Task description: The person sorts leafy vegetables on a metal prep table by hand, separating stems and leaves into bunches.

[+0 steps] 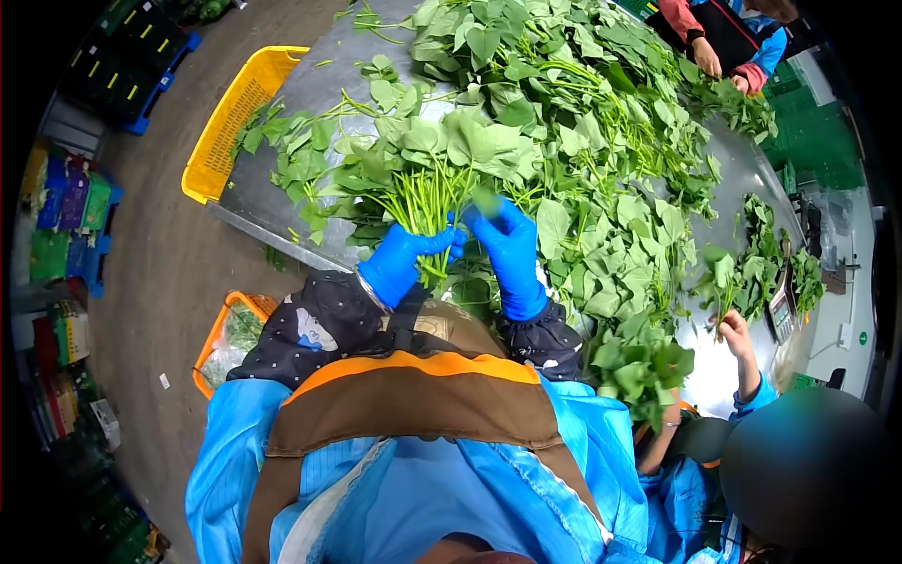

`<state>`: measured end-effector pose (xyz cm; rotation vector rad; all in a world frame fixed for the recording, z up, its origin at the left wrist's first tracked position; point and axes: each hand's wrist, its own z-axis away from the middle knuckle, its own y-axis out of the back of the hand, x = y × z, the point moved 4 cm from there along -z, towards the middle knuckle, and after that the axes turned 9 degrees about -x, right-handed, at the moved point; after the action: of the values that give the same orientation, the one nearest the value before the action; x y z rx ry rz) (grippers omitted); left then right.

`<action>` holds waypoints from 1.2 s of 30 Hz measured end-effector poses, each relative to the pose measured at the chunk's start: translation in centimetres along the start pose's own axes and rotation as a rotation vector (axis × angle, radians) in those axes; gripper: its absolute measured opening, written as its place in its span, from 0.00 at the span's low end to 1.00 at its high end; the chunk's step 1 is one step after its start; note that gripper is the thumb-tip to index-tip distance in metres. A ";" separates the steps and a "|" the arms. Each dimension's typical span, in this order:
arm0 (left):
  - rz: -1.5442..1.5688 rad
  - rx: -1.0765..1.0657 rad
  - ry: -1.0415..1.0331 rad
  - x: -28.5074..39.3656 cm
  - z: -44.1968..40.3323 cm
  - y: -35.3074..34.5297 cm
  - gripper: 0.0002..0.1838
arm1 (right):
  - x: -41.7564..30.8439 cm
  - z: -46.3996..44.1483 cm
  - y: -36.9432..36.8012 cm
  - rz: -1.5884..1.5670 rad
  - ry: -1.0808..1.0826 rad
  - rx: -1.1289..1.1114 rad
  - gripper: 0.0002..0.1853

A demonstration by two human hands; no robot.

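Observation:
My left hand (pixel 399 263), in a blue glove, is closed around a bunch of leafy green stems (pixel 423 199). The stems fan upward from the fist, leaves (pixel 460 141) at the top and cut ends poking out below. Close on the right, my right hand (pixel 508 249), also gloved in blue, has its fingers bent together in a pinch. A small green leaf (pixel 486 200), smeared by motion, shows at its fingertips. Both hands are over the near edge of a metal table (pixel 310 70), beside a large heap of the same greens (pixel 601 235).
A yellow crate (pixel 246 99) stands at the table's left end, an orange basket (pixel 218 329) on the floor below. Co-workers handle greens at the right, one hand (pixel 736 331) holding a bunch, and at the far side (pixel 707 58). A scale (pixel 782 310) sits on the right edge.

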<state>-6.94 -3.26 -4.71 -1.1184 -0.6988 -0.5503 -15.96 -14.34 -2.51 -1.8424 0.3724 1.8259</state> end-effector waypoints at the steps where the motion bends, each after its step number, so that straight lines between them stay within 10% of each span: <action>1: -0.010 0.005 0.006 0.1 0.1 -0.2 0.17 | 0.2 -0.2 0.2 -0.035 0.001 0.014 0.07; 9: -0.342 -0.065 -0.098 -0.7 0.0 1.2 0.16 | -1.9 0.9 -0.5 0.455 0.272 -0.107 0.04; 13: 0.179 0.089 0.091 -0.9 -0.2 1.2 0.14 | -0.3 1.4 0.7 -0.965 0.147 -0.247 0.11; 14: 0.222 0.108 0.098 -1.1 -0.3 1.1 0.14 | 0.6 1.8 1.7 -1.051 -0.042 0.202 0.11; 19: 0.097 0.084 0.080 -1.4 -0.4 1.5 0.14 | 3.3 2.6 1.8 -0.301 -0.360 -0.030 0.14; 21: 0.028 0.051 0.040 -2.0 -1.1 1.7 0.13 | 4.6 2.7 0.0 -0.309 -0.100 -0.151 0.12; 25: -0.161 0.093 0.049 0.4 -0.8 -2.8 0.19 | 0.8 2.7 -1.6 0.416 -0.258 -0.341 0.45; 28: -0.151 0.039 0.048 0.1 -1.5 -2.5 0.18 | -1.7 1.8 -0.5 0.658 -0.378 -0.540 0.38; 31: -0.158 -0.034 0.001 0.7 -2.3 -4.2 0.18 | -1.8 1.4 0.6 0.867 0.054 -0.294 0.30; 36: -0.156 0.032 -0.062 1.9 -5.3 -7.5 0.17 | -5.9 0.3 3.2 0.875 -0.038 -0.146 0.21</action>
<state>-9.78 -10.90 -0.09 -1.0608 -0.8510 -0.6362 -18.27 -17.80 2.83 -1.8817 1.2052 2.4788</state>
